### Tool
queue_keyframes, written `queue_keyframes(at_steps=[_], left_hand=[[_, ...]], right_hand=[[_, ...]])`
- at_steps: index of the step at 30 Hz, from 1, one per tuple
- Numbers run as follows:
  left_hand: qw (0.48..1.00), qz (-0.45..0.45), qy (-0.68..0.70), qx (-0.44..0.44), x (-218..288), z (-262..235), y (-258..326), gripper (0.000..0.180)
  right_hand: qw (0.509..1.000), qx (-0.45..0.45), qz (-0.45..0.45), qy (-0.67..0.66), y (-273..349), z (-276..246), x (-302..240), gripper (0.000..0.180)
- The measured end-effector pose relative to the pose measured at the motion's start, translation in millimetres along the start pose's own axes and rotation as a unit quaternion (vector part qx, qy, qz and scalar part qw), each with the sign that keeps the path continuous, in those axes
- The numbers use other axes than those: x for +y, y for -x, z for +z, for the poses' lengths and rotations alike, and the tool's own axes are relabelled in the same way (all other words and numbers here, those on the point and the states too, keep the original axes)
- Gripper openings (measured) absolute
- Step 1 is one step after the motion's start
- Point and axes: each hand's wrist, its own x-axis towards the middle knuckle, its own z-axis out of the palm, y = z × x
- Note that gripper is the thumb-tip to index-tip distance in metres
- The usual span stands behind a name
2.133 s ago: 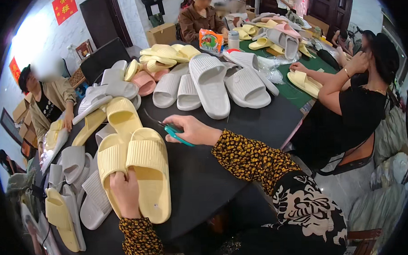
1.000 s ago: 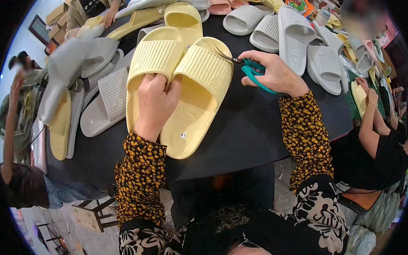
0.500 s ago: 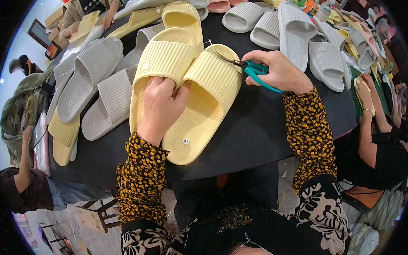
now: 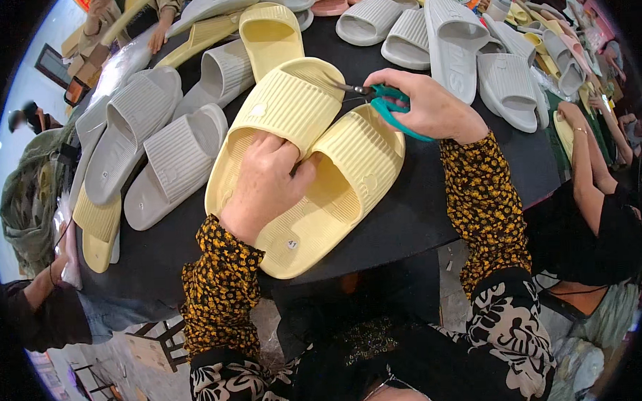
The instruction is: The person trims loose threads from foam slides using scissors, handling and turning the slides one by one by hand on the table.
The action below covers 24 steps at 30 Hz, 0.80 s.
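A pair of yellow slippers (image 4: pixel 338 193) is over the near part of the dark surface (image 4: pixel 441 196); the left hand (image 4: pixel 267 185) has its grip closed on it under one strap (image 4: pixel 289 102). The right hand's (image 4: pixel 434 106) grip curls round teal-handled scissors (image 4: pixel 383 108). Another yellow slipper (image 4: pixel 271 43) lies just beyond; grey slippers (image 4: pixel 176 154) crowd left and far right.

A yellow slipper (image 4: pixel 284 111) hides the left hand's (image 4: pixel 260 188) fingertips; the upper edge crops pink slippers (image 4: pixel 328 1)
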Motion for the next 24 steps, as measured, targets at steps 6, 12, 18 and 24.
queue_keyframes(at_steps=[6, 12, 18, 24], left_hand=[[0.999, 0.033, 0.003, 0.002, 5, 3, -2, 0.014], [0.999, 0.041, 0.012, -0.008, 7, 4, -1, 0.014], [0.999, 0.049, 0.013, -0.009, 7, 5, -2, 0.016], [0.998, 0.050, 0.024, -0.007, 6, 5, -3, 0.015]], right_hand=[[0.999, -0.027, 0.031, 0.009, -4, 2, -5, 0.036], [1.000, -0.015, 0.020, 0.011, -3, 3, -6, 0.035], [1.000, 0.001, 0.022, 0.021, -3, 2, -8, 0.035], [1.000, 0.018, 0.026, 0.002, -2, 1, -11, 0.034]])
